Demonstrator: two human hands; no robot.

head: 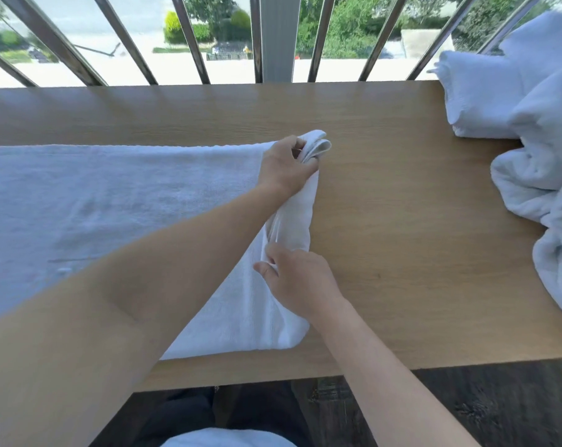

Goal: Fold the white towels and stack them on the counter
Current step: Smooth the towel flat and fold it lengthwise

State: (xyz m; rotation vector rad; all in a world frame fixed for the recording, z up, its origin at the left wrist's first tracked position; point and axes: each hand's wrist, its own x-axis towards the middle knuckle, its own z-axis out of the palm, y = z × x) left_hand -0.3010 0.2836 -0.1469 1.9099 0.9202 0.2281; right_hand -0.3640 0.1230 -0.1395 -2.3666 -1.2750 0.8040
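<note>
A white towel [95,208] lies spread across the left half of the wooden counter [402,221], running off the left edge of the view. My left hand [284,166] reaches across and is closed on the towel's far right corner, which is bunched and lifted off the wood. My right hand [300,282] pinches the same right edge closer to me, thumb and fingers closed on the cloth. Between the two hands the edge hangs gathered.
A folded white towel [479,101] sits at the far right of the counter, with a heap of crumpled white towels [544,201] beside and in front of it. Metal railing bars [189,37] run along the counter's far edge. Dark floor [499,408] shows below the near edge.
</note>
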